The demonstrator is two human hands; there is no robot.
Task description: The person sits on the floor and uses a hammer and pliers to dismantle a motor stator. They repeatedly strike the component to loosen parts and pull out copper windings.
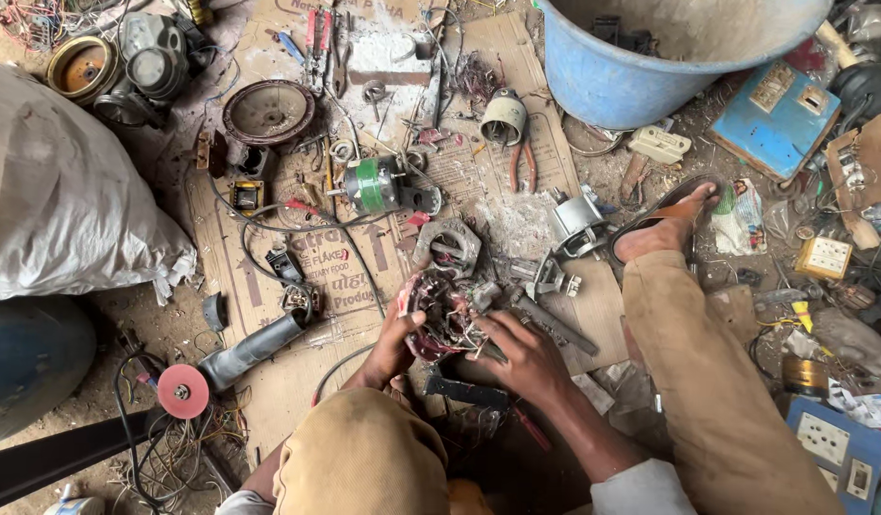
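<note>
A motor winding (447, 315), a ring of reddish copper coils with loose wire ends, is held between the two hands just in front of the person's knees, above the flattened cardboard (288, 286) that is spread on the floor. The left hand (394, 345) is closed on the near-left side of the ring, its thumb laid over the rim and its fingers (414, 319) curled narrow against the coils. The right hand (524, 355) is set on the near-right side, its fingers (486, 324) bent inward and pressed to the lower edge of the ring; whether something small is pinched there cannot be told. The winding thus lies directly between both sets of fingers, touching each, with neither hand clearly nearer. Its open face is turned up toward the camera, so its axis is seen roughly end-on. Just beyond the fingers of the right hand, a grey metal shaft (555, 324) is laid slanting away to the right. Beyond the fingers of both hands, a metal motor housing (448, 246) is seen, and farther still a green-banded motor (375, 185). To the left of the left hand, well apart, an angle grinder (238, 358) with a red disc is laid on the cardboard. A blue tub (621, 76) stands far beyond the right hand.
</note>
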